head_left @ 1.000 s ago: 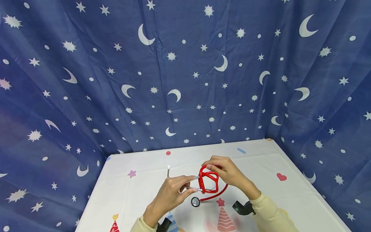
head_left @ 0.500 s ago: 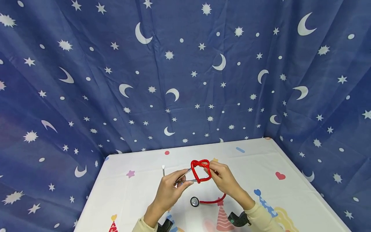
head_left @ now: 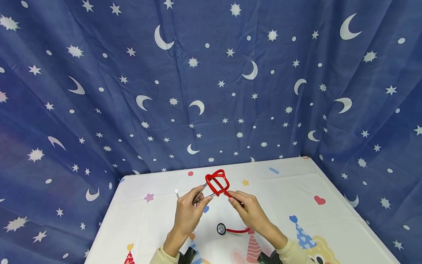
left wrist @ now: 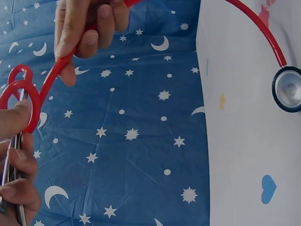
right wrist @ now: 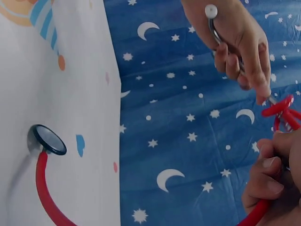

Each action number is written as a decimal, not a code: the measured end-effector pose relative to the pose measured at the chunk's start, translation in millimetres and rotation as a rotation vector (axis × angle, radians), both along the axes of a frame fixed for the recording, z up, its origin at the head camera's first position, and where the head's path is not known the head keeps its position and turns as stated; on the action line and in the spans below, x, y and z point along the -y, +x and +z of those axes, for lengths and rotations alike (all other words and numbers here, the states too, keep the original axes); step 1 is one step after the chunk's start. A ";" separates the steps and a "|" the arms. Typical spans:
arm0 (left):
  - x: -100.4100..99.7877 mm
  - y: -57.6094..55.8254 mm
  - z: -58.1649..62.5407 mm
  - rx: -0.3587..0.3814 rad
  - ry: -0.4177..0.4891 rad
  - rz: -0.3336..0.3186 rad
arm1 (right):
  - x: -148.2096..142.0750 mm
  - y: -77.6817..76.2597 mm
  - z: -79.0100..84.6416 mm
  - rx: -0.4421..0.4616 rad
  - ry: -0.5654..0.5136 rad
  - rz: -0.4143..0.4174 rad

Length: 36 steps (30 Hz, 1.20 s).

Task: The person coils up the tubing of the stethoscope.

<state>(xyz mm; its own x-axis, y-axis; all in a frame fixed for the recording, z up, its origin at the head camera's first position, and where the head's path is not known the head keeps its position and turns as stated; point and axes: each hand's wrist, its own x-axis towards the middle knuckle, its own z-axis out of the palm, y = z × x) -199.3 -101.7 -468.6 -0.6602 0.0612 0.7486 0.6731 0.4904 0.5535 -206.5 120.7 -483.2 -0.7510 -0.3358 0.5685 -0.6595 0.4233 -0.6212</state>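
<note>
A stethoscope [head_left: 219, 183] with glossy, looped red tubing [left wrist: 51, 79] and slim silver metal ear tubes [right wrist: 216, 34] is held over the white, party-printed surface [head_left: 148, 223], between its left and right edges. My left hand [head_left: 187, 214] grips the metal; my right hand [head_left: 251, 211] pinches the tubing. The black-rimmed round disc [head_left: 221, 229] is farther from the far edge, beyond which blue star-and-moon fabric [head_left: 211, 80] drapes.

Chest piece [head_left: 221, 229] before the tubing loops [head_left: 219, 183], perhaps on the table [head_left: 280, 198], curtain [head_left: 211, 91] behind.

One left hand [head_left: 188, 212], one right hand [head_left: 253, 212] and one red stethoscope [head_left: 218, 183] occupied lower centre. One table [head_left: 158, 220] bore four printed party hats [head_left: 253, 249].
</note>
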 end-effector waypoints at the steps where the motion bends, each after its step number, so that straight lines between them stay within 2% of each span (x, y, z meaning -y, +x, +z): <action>1: 0.1 -0.6 -0.7 0.000 -0.003 0.012 | 0.6 1.4 -0.4 0.003 0.004 -0.001; 7: 1.0 -3.7 -4.4 0.033 0.015 0.070 | 3.7 8.7 -4.6 -0.019 0.027 0.002; 13: 1.3 -4.1 -6.1 0.065 0.025 0.088 | 6.6 16.7 -5.7 -0.010 0.072 0.038; 17: 1.4 -4.5 -6.4 0.074 0.013 0.100 | 7.3 19.7 -5.5 -0.031 0.064 0.040; 29: 7.0 -10.7 -4.8 0.026 -0.062 0.169 | 4.4 23.2 -1.9 -0.017 0.050 0.043; 36: 12.2 -17.5 4.2 -0.011 -0.075 0.209 | -0.8 18.8 11.8 -0.042 0.033 0.070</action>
<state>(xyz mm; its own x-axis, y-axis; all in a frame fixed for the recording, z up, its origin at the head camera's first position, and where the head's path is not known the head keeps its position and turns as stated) -216.8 -113.8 -464.3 -0.6562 -0.0203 0.7543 0.5581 0.6596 0.5033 -187.6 121.5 -471.4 -0.7006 -0.4060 0.5868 -0.7136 0.3947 -0.5788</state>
